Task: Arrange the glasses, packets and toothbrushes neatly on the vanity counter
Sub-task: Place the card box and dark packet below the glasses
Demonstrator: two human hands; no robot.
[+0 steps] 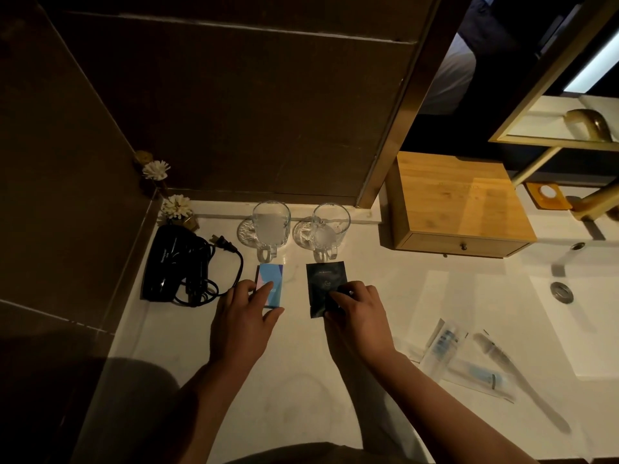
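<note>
Two clear glass mugs stand upright at the back of the white vanity counter, the left mug and the right mug, each on a glass coaster. In front of the left mug lies a light blue packet; my left hand grips its near end with thumb and fingers. In front of the right mug lies a dark packet; my right hand pinches its near right corner. Wrapped toothbrushes and a loose toothbrush lie askew at the right, by the basin.
A black hair dryer with coiled cord and plug sits at the left, by a small flower decoration. A wooden drawer box stands at the back right. The sink basin with drain and brass tap is at far right.
</note>
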